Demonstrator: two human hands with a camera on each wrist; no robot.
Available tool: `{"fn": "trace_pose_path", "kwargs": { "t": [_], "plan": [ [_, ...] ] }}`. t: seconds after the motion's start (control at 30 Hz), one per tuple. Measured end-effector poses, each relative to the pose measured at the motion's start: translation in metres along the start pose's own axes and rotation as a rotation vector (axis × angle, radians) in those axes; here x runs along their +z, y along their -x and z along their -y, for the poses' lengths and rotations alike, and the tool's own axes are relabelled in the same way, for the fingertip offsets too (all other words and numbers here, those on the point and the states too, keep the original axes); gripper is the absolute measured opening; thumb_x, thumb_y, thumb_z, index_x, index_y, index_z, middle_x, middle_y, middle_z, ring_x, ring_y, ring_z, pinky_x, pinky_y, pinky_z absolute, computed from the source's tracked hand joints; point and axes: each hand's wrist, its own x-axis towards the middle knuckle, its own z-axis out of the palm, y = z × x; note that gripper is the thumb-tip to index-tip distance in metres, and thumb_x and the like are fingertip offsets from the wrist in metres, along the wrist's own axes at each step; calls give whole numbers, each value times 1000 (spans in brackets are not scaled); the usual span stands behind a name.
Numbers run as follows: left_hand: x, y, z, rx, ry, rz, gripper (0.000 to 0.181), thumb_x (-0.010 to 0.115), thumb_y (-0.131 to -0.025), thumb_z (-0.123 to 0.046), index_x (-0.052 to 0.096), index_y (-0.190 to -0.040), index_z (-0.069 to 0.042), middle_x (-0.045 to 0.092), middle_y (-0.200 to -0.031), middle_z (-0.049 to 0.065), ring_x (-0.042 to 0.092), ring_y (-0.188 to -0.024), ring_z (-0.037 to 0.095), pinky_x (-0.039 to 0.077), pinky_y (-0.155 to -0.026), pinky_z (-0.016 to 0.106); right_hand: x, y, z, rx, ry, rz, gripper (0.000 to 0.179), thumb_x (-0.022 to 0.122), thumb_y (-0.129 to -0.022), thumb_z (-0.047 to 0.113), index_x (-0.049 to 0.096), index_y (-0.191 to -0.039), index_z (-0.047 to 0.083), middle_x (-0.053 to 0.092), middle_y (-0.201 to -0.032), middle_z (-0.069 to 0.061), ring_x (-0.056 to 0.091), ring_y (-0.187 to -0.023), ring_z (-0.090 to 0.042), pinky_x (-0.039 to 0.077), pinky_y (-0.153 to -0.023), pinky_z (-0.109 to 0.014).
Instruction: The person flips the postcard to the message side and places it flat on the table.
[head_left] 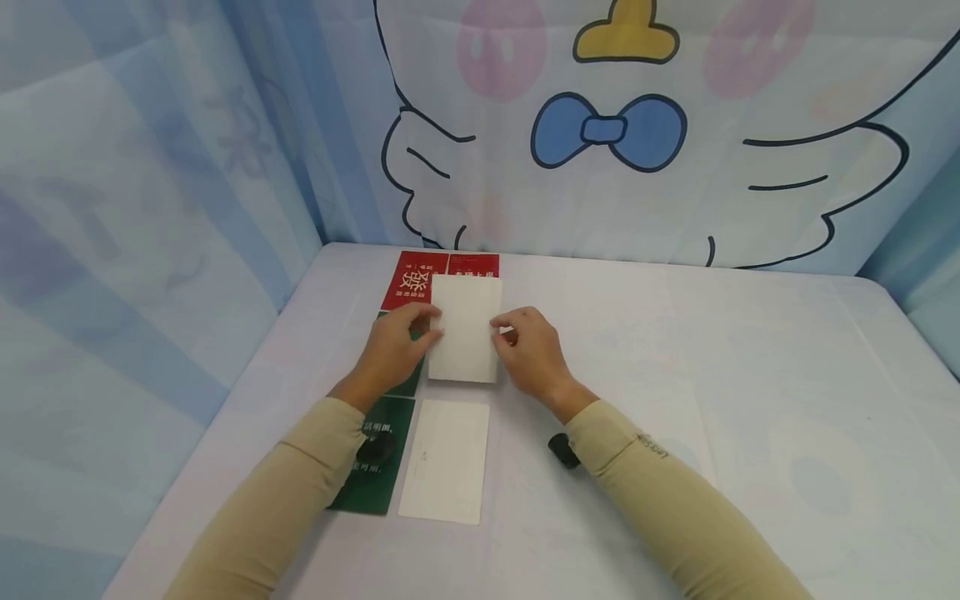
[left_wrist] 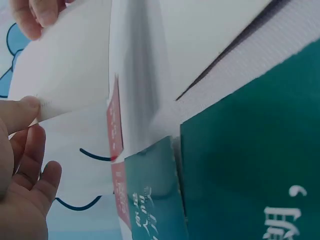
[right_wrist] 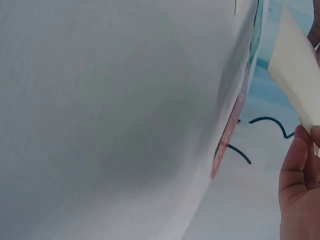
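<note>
Both hands hold a blank-looking white postcard (head_left: 465, 329) above the table, one at each side. The left hand (head_left: 397, 346) pinches its left edge between thumb and fingers; the right hand (head_left: 534, 354) pinches the right edge. In the left wrist view the raised postcard (left_wrist: 75, 65) stands tilted off the table, with the left thumb (left_wrist: 22, 112) on its face. From the right wrist the same postcard (right_wrist: 295, 65) shows nearly edge-on above the right hand (right_wrist: 300, 185). Beneath it, a second white postcard (head_left: 446, 462) with faint print lies flat.
Red cards with white lettering (head_left: 414, 279) lie at the far edge, partly covered by the raised postcard. Green cards (head_left: 375, 492) line the left side, partly under the left forearm. The white tabletop (head_left: 712, 417) extends right. A printed curtain (head_left: 495, 192) hangs behind.
</note>
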Motion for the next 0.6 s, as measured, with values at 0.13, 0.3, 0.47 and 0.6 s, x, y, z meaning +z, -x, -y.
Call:
{"fn": "trace_pose_path", "kwargs": {
  "t": [0.13, 0.3, 0.47, 0.6],
  "plan": [
    [3, -1, 2, -33, -24, 60, 42, 72, -94, -12, 60, -132, -2, 63, -117, 14, 58, -106, 30, 51, -97, 42, 0, -2, -1, 22, 31, 46, 24, 61, -96, 5, 69, -118, -2, 59, -113, -16, 66, -96, -25, 56, -83, -35],
    [6, -3, 4, -77, -54, 122, 53, 73, -93, -15, 54, -141, -6, 56, -135, 14, 54, -116, 30, 48, -101, 43, 3, -5, -4, 105, 32, 128, 36, 63, -96, 9, 64, -130, 0, 56, -124, -17, 63, -98, -24, 56, -83, -34],
    [8, -5, 7, -89, -98, 144, 55, 74, -92, -16, 54, -142, -7, 53, -141, 14, 51, -124, 31, 44, -105, 46, 7, -7, -7, 165, 15, 176, 47, 66, -95, 10, 57, -140, 3, 52, -130, -18, 61, -98, -24, 57, -81, -31],
    [9, -6, 8, -120, -157, 170, 57, 76, -91, -20, 55, -143, -11, 54, -142, 13, 47, -130, 33, 40, -107, 52, 8, -10, -7, 188, 43, 213, 50, 66, -95, 9, 54, -143, 4, 50, -133, -19, 60, -96, -24, 56, -81, -30]
  ]
}}
